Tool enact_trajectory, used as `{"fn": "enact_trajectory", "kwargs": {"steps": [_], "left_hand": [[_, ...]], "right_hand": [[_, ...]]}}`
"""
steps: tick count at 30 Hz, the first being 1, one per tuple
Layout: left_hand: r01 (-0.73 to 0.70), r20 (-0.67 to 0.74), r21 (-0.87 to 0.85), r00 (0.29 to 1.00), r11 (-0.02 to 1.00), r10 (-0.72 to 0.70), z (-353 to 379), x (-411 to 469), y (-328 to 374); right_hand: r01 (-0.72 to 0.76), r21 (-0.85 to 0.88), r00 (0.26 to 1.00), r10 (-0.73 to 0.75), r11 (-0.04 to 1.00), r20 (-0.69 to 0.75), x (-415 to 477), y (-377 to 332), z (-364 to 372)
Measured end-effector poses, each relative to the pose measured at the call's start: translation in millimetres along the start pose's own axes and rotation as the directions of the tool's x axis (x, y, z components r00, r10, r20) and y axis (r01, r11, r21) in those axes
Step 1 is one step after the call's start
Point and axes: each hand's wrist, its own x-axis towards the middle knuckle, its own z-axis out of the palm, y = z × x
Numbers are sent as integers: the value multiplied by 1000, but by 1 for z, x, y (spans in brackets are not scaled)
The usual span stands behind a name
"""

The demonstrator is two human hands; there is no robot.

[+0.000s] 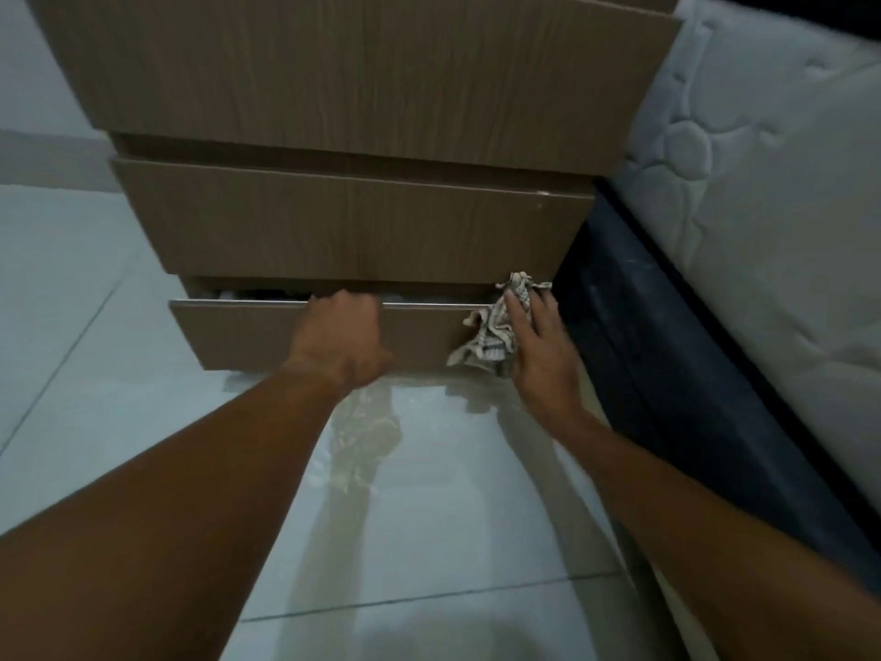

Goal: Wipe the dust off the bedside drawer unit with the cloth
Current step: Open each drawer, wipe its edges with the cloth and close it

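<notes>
The brown wood-grain drawer unit (353, 221) stands on the floor with three drawer fronts. Its bottom drawer (248, 333) is pulled out a little, and dark contents show in the gap. My left hand (341, 333) grips the top edge of that drawer near its middle. My right hand (538, 341) presses a crumpled striped grey-white cloth (491, 338) against the drawer's right end, fingers spread over it.
A white quilted mattress (763, 207) on a dark bed base (667, 374) lies right beside the unit. Glossy pale floor tiles (453, 541) stretch in front and to the left, reflecting my arms. A light wall is at the far left.
</notes>
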Motion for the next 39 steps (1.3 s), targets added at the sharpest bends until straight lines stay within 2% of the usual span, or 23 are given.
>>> {"fn": "enact_trajectory", "kwargs": {"steps": [1, 2, 3, 5, 6, 7, 8, 9, 12, 14, 16, 18, 22, 24, 27, 29, 31, 33, 35, 37, 39], "left_hand": [[-9, -32, 26, 999, 1000, 10, 2, 1, 3], [-12, -63, 55, 998, 998, 16, 4, 0, 4], [-18, -95, 84, 995, 996, 26, 5, -1, 4], [-30, -156, 128, 986, 991, 50, 6, -4, -1], [-34, -172, 148, 983, 988, 60, 7, -7, -5], [-38, -179, 166, 981, 985, 68, 8, -10, -10], [-44, -177, 181, 981, 983, 77, 10, -14, -15], [-46, -170, 188, 982, 981, 78, 12, -18, -20], [-6, -99, 209, 995, 978, 27, 18, -22, -37], [-14, -21, 255, 1000, 967, 21, 21, -18, -47], [-46, 39, 281, 999, 959, 37, 26, -16, -52], [-48, 72, 288, 997, 957, 28, 31, -18, -53], [-46, 109, 301, 994, 953, 13, 31, -20, -54], [-55, 131, 291, 991, 955, 17, 28, -18, -56], [-55, 141, 233, 990, 971, 22, 18, -19, -55], [-33, 104, 131, 994, 991, 19, 8, -20, -51], [35, 79, -5, 996, 999, -34, -2, -18, -49], [98, 64, -92, 994, 991, -92, -16, -18, -47], [131, 48, -121, 991, 984, -126, -33, -21, -40], [115, 51, -121, 993, 986, -109, -50, -27, -32], [70, 46, -228, 997, 971, -61, -66, -30, -23]], "right_hand": [[-141, 154, 985, 154, 978, -80, -3, -15, 4], [-263, 349, 930, 332, 900, -155, -3, -30, 10], [-371, 541, 830, 530, 755, -171, -2, -46, 13], [-502, 796, 552, 834, 337, -5, 7, -69, 16], [-527, 840, 427, 894, 125, 135, 12, -74, 17], [-549, 835, 339, 905, -32, 257, 17, -74, 17], [-573, 807, 284, 888, -144, 361, 21, -71, 18], [-616, 762, 267, 857, -200, 440, 23, -68, 18], [-667, 704, 285, 789, -244, 544, 29, -75, 22], [-625, 732, 314, 772, -270, 553, 36, -95, 26], [-572, 737, 320, 729, -361, 605, 48, -115, 24], [-546, 710, 309, 681, -445, 664, 59, -127, 11], [-460, 710, 339, 634, -533, 695, 76, -137, -8], [-426, 744, 361, 657, -515, 662, 79, -144, -18], [-444, 735, 321, 675, -512, 664, 81, -145, -26], [-497, 728, 323, 677, -472, 661, 80, -145, -40], [-493, 745, 358, 676, -448, 644, 82, -146, -62], [-431, 790, 390, 700, -435, 598, 89, -147, -86], [-314, 843, 381, 755, -437, 533, 96, -146, -106], [-343, 895, 398, 819, -285, 413, 95, -149, -123], [-330, 931, 416, 862, -153, 289, 91, -154, -133]]}}
